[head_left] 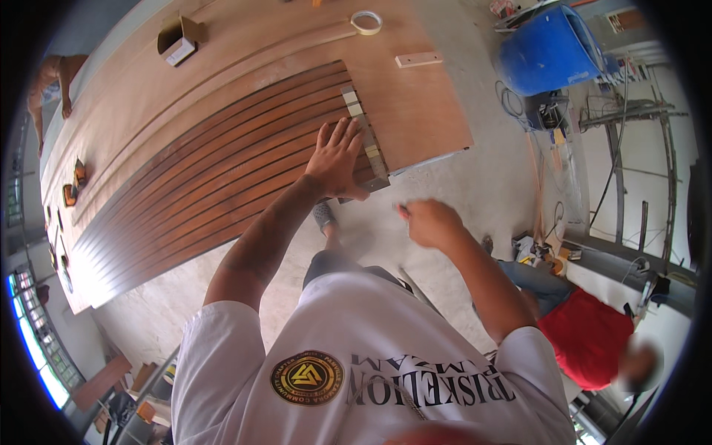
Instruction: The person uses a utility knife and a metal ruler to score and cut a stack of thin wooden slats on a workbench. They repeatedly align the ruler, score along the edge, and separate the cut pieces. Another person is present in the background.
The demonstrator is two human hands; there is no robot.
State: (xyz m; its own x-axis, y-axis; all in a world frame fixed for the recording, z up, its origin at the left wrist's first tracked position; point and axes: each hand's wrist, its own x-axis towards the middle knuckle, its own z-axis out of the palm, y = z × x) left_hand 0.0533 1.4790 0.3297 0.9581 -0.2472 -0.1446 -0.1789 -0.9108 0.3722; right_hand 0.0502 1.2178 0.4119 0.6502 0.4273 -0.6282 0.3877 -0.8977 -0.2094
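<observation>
Now the left hand [337, 159] lies flat, fingers spread and gripping nothing, on the dark slatted panel [222, 178] near its end at about 3 o'clock, just beside a row of small wooden spacer blocks [363, 133]. The right hand [430, 222] hovers off the desk [415, 111] at 5 o'clock from the left, fingers curled around something thin that is too small to identify. A tape roll [366, 22] rests at 12 o'clock.

Dark brown wooden slats [222, 174] lie flat, side by side, on a light brown board [415, 111], ends lined up.
</observation>
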